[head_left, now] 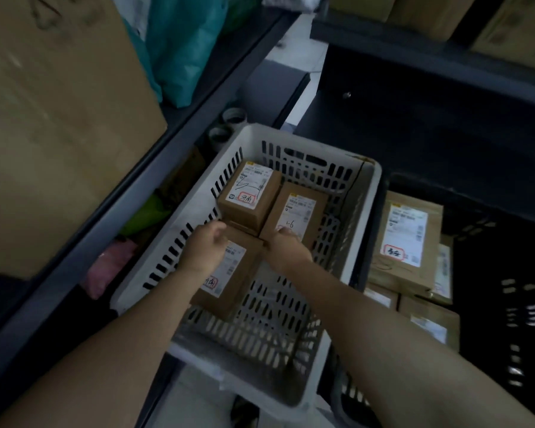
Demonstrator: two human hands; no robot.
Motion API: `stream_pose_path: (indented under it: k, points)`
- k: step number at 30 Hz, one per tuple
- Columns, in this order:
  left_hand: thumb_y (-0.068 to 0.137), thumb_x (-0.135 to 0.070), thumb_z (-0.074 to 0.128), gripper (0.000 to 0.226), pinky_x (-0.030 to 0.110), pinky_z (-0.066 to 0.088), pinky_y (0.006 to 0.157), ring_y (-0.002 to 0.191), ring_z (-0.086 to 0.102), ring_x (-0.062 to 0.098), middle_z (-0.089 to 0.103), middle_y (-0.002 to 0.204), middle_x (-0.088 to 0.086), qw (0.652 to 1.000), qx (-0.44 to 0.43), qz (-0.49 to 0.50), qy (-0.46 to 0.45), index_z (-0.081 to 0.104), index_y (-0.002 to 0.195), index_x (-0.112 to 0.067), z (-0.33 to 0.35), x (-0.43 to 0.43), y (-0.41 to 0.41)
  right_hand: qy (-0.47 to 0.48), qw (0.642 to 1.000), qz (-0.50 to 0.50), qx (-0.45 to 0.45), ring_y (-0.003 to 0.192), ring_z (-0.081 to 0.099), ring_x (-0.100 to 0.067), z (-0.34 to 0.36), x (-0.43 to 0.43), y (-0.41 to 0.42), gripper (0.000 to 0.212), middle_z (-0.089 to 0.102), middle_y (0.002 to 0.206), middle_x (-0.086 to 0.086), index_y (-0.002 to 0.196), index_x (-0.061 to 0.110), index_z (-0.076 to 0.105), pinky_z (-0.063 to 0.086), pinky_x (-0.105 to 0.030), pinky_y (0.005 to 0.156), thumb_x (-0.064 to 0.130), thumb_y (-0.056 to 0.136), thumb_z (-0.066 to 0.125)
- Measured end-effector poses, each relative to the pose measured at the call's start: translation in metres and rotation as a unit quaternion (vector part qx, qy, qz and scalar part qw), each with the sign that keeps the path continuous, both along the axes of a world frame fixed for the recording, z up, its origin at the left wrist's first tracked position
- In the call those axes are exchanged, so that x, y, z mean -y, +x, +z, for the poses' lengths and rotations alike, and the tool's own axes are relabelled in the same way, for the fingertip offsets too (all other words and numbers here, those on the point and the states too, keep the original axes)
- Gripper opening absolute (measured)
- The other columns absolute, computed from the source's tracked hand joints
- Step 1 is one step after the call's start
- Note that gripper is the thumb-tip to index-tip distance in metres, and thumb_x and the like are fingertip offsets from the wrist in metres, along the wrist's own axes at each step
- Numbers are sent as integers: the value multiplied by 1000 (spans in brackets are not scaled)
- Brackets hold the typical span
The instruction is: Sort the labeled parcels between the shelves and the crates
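Teal bag (183,47) sits above two pipe ends (233,116).

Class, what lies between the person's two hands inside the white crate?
Head view: the nearest parcel, its brown top showing, lies between the left hand and the right hand.

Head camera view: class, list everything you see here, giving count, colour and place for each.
White slotted plastic crate: one, white, centre.
Brown cardboard parcels with white labels: three, brown, inside it.
Black plastic crate: one, black, right.
Labelled brown parcels: at least three, brown, inside black crate.
Large cardboard box: one, brown, left shelf.
Teal plastic bag: one, teal, upper left.
Left hand: one, fingers curled on nearest parcel.
Right hand: one, touching right parcel; grip hidden.
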State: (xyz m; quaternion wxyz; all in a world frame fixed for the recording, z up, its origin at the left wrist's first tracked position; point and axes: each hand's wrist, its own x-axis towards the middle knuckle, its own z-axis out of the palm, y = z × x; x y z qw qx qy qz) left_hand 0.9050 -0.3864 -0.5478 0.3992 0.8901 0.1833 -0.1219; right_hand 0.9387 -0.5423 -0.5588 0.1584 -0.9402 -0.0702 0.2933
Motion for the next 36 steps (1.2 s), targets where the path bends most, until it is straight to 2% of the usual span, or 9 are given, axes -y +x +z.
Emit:
stream_pose_path:
  k: [4, 7, 10, 12, 15, 19, 24, 28, 36]
  points:
    - [93, -14, 51, 31, 36, 48, 91, 109, 57, 27, 59, 122, 12, 990, 15, -43, 130, 59, 123, -10, 42, 8, -54, -23, 993, 102, 48, 126, 40, -37, 33, 22, -44, 40, 42, 135, -15, 136, 11, 44, 45, -48, 94, 26, 98, 43]
    - [92, -17, 50, 29, 38, 51, 83, 101, 60, 26, 62, 115, 11, 981, 32, -34, 188, 60, 119, -13, 84, 18, -103, -23, 980, 167, 105, 126, 41, -37, 83, 36, -78, 40, 44, 135, -13, 138, 15, 43, 45, -45, 92, 23, 99, 42]
    - [93, -17, 51, 28, 35, 51, 82, 103, 58, 26, 60, 117, 10, 970, 53, -19, 238, 59, 119, -10, 140, 28, -155, 6, 961, 223, 166, 128, 39, -38, 144, 40, -110, 47, 43, 139, -13, 144, 18, 37, 43, -48, 98, 22, 98, 42]
    - [94, -21, 49, 25, 37, 50, 82, 102, 56, 25, 58, 116, 8, 957, 80, -7, 280, 59, 115, -12, 185, 27, -191, 37, 939, 261, 222, 123, 43, -38, 188, 33, -131, 45, 47, 135, -13, 141, 18, 40, 44, -47, 94, 24, 97, 43]
    - [93, -28, 49, 23, 37, 45, 83, 103, 52, 25, 56, 110, 4, 926, 110, 15, 360, 58, 109, -16, 257, 10, -249, 84, 896, 312, 305, 116, 50, -36, 256, 7, -166, 40, 54, 125, -10, 134, 15, 48, 48, -45, 88, 32, 97, 45]
    - [93, -29, 47, 23, 34, 40, 84, 106, 50, 22, 57, 111, 1, 882, 136, 75, 445, 55, 113, -21, 354, -29, -337, 147, 823, 369, 405, 114, 53, -33, 349, -49, -224, 40, 58, 123, -6, 132, 21, 51, 48, -41, 86, 37, 96, 45]
    - [92, -28, 46, 18, 33, 39, 83, 103, 53, 22, 61, 105, -1, 812, 159, 171, 535, 56, 105, -20, 448, -84, -463, 246, 724, 441, 471, 116, 52, -30, 442, -133, -325, 35, 59, 120, -4, 128, 21, 54, 43, -39, 86, 35, 98, 44]
    - [92, -32, 46, 18, 34, 40, 82, 103, 56, 21, 62, 104, -1, 755, 138, 223, 601, 56, 104, -21, 489, -125, -572, 299, 658, 494, 483, 119, 51, -28, 485, -205, -426, 38, 58, 126, -3, 132, 24, 53, 42, -40, 92, 36, 97, 45]
    - [94, -32, 45, 19, 33, 43, 80, 99, 58, 18, 63, 107, -2, 704, 56, 318, 633, 56, 108, -25, 522, -205, -809, 370, 565, 587, 446, 122, 47, -26, 521, -334, -645, 40, 56, 131, -2, 137, 23, 50, 39, -39, 98, 35, 99, 42]
